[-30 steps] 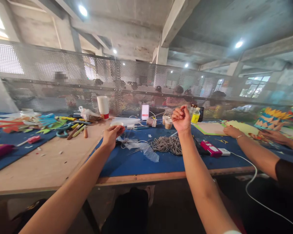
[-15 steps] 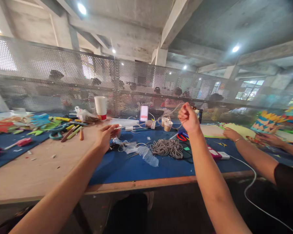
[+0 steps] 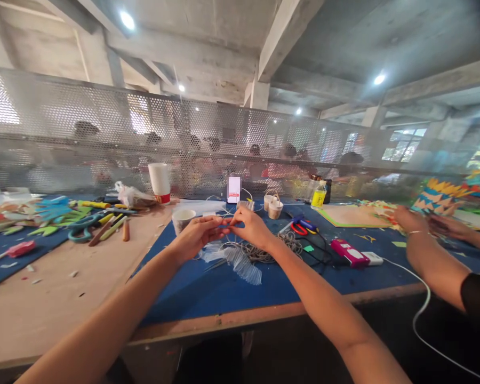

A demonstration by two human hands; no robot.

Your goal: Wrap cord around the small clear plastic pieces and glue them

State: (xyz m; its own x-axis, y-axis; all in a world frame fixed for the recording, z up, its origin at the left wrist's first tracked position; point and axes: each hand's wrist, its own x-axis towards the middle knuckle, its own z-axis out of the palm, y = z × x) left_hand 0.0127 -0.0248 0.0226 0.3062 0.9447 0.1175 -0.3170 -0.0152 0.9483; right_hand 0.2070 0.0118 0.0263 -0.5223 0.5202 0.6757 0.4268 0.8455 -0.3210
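My left hand and my right hand meet fingertip to fingertip above the blue mat. Both pinch at the same spot, and what lies between the fingers is too small to make out. A white paper cup stands just behind my left hand. Below the hands lie crinkled clear plastic strips and a heap of grey cord, partly covered by my right hand and forearm. Two small cups with cord handles stand behind my right hand.
A stack of paper cups, scissors and carving tools are at left. Right are red-handled scissors, a glue gun, a yellow bottle, a pink box and a co-worker's hand. A phone stands behind.
My right hand has come down and left from its raised position, where a thin cord trailed from it, to meet my left hand. My left hand has shifted right.
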